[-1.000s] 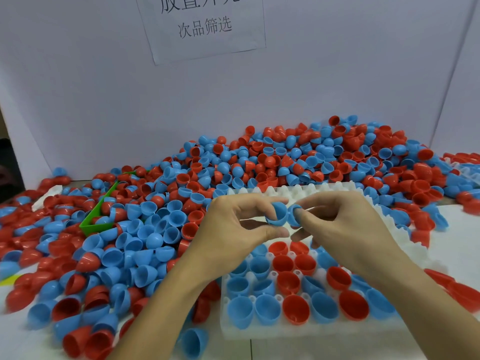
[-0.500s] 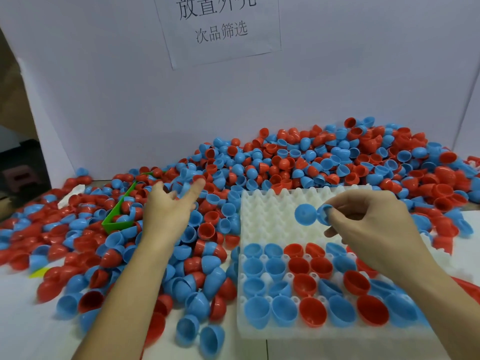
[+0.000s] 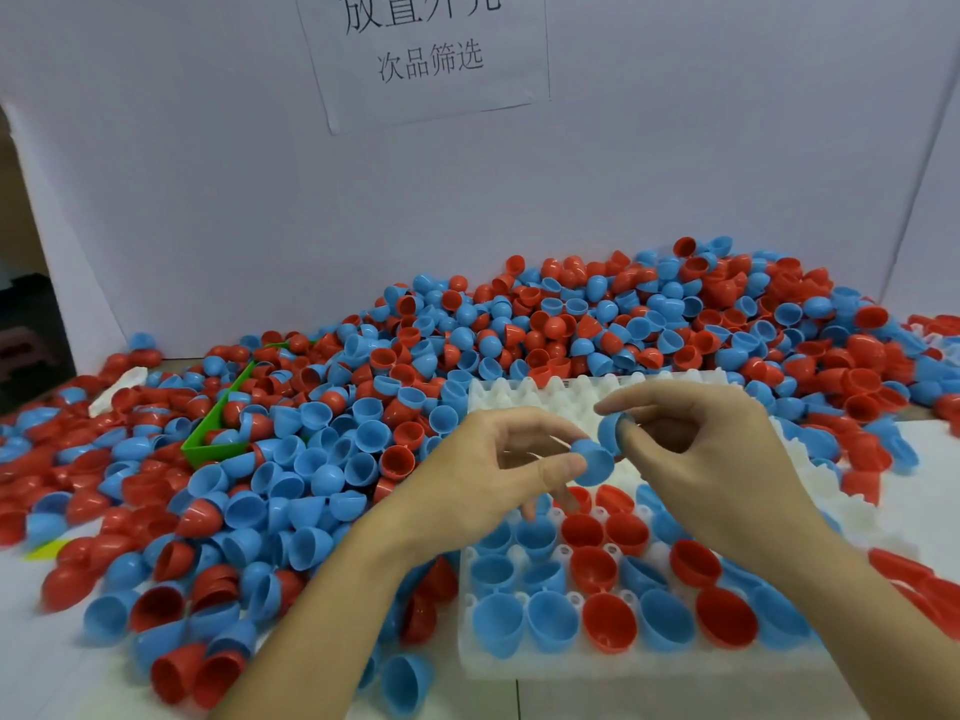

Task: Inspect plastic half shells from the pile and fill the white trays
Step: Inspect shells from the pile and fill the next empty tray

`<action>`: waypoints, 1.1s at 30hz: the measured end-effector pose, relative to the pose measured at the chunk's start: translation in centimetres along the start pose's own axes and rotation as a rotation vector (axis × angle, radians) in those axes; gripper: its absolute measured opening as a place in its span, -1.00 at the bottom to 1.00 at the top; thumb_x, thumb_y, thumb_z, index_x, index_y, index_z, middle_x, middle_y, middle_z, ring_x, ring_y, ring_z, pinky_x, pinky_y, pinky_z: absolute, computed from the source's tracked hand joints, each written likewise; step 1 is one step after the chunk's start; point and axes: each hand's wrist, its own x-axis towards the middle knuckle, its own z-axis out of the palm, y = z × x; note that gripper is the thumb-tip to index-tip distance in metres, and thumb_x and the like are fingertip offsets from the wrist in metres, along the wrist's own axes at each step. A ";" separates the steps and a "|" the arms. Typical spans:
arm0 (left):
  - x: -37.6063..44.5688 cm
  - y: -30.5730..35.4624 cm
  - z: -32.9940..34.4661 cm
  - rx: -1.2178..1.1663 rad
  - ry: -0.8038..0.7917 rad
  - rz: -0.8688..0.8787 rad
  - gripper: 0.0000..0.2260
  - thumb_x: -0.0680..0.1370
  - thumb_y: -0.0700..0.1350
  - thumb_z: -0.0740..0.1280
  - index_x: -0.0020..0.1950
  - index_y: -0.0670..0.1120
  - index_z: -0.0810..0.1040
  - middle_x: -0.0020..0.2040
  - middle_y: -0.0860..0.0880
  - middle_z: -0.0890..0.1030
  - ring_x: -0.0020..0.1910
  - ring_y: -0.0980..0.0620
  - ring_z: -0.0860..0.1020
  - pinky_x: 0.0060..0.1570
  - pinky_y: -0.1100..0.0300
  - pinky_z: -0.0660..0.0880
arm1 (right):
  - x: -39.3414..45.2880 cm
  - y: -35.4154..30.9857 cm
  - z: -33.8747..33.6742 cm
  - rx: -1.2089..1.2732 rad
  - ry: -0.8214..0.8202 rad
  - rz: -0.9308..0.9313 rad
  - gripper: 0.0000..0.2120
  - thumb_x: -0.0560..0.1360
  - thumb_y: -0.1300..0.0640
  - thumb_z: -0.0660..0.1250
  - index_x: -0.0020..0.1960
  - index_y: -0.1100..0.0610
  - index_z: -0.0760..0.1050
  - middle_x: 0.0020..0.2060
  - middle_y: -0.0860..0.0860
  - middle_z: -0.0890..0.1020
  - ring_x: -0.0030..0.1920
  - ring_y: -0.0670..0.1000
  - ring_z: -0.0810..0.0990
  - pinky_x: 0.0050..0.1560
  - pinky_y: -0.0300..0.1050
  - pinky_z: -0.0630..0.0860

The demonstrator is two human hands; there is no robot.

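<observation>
A person is holding both hands over a white tray, each hand pinching a blue half shell. The left hand is gripping one blue shell between thumb and fingertips, its rounded side facing the camera. The right hand is pinching a second blue shell just above and behind the first; the two shells are lying very close, and whether they are touching cannot be told. The remaining fingers of both hands are curling loosely beneath.

The tray is sitting at the near edge of the table, under the hands. Its near rows are holding red and blue shells, open sides up, one to a pocket; its far rows are showing bare white pockets. More white tray is showing at the right, partly under loose shells.

The pile of red and blue half shells is spreading across the table from left to right and rising highest against the back wall at the right. A green bin is lying half buried in the shells at the left.

A paper sign is hanging on the wall above the pile. Its lower line is reading 次品筛选; its larger upper line is being cut off by the top of the frame, with 放置 legible at its start.
</observation>
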 end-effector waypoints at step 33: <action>0.1 0.0 -2.1 -0.250 0.294 0.073 -0.73 0.37 0.11 0.52 0.04 0.14 0.68 0.09 -0.06 0.71 -0.13 -0.12 0.69 -0.16 0.07 0.58 | 1.2 5.5 -13.5 -0.686 -0.221 0.418 -0.86 0.45 0.21 0.50 -0.03 0.01 0.69 -0.26 -0.25 0.55 -0.25 -0.18 0.52 -0.35 -0.39 0.33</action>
